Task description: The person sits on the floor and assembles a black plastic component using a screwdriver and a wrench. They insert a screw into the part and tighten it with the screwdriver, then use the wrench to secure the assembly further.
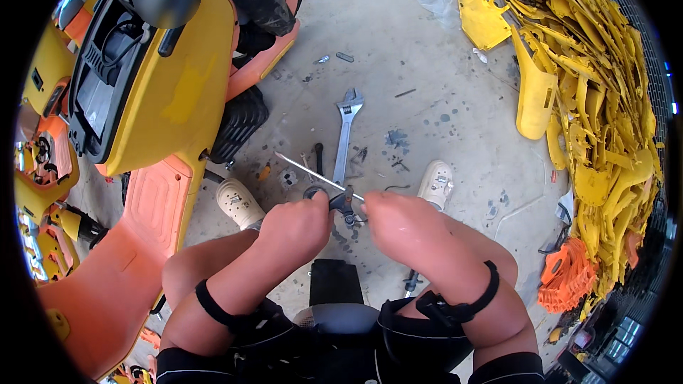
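Observation:
My right hand (400,229) is closed, with the handle hidden inside it, on a screwdriver (307,170). Its long thin shaft slants away to the far left, crossing over a small dark metal part (346,203). That part has a rounded end and a curved arm, and my left hand (295,233) grips it between thumb and fingers; its exact kind does not show. Beyond both hands a large silver adjustable wrench (344,139) lies on the concrete, jaw end farthest from me. A short black tool (319,159) is to its left.
A yellow and orange scooter body (174,99) stands close on my left. To the right rises a heap of yellow plastic panels (590,99), with an orange bundle (568,275) at its near end. Small loose bits and dark stains dot the floor (398,50) ahead.

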The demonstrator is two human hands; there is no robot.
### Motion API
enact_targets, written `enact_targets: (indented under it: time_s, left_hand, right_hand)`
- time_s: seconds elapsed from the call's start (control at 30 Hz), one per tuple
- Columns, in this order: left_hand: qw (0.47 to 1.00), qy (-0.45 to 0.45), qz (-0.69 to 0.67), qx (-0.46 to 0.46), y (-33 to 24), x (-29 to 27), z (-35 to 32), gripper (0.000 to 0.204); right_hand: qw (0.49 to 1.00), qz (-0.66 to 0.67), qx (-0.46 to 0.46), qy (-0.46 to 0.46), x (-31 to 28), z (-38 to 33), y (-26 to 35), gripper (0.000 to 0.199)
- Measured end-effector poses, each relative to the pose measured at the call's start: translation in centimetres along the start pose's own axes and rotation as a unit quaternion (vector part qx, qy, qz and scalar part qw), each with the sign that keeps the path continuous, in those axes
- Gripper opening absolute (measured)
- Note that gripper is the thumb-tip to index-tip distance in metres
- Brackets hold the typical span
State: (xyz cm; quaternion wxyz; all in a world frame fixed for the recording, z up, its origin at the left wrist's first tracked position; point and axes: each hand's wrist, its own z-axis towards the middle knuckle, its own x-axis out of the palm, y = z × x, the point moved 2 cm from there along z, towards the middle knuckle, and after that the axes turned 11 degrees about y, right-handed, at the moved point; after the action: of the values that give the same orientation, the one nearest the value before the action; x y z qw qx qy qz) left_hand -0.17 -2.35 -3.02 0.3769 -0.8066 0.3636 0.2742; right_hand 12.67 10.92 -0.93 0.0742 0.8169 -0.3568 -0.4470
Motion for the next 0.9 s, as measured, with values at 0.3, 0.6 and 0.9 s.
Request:
enact_targets:
  time_s: [0.3,0.6,0.9]
  left_hand:
    - [0.998,0.055,-0.003,-0.031,0.3,4.6,1.5,0.02]
    - [0.994,0.057,-0.034,-0.09,-0.8,3.9,1.8,0.015]
    - [0.992,0.055,-0.078,-0.087,0.4,7.8,1.3,0.019]
  right_hand:
    - [0.993,-0.027,0.076,0.089,2.6,1.3,0.5,0.016]
    - [0.993,-0.051,0.086,0.065,2.8,2.6,0.7,0.017]
    - [0.985,-0.107,0.065,0.118,4.5,3.5,0.9,0.018]
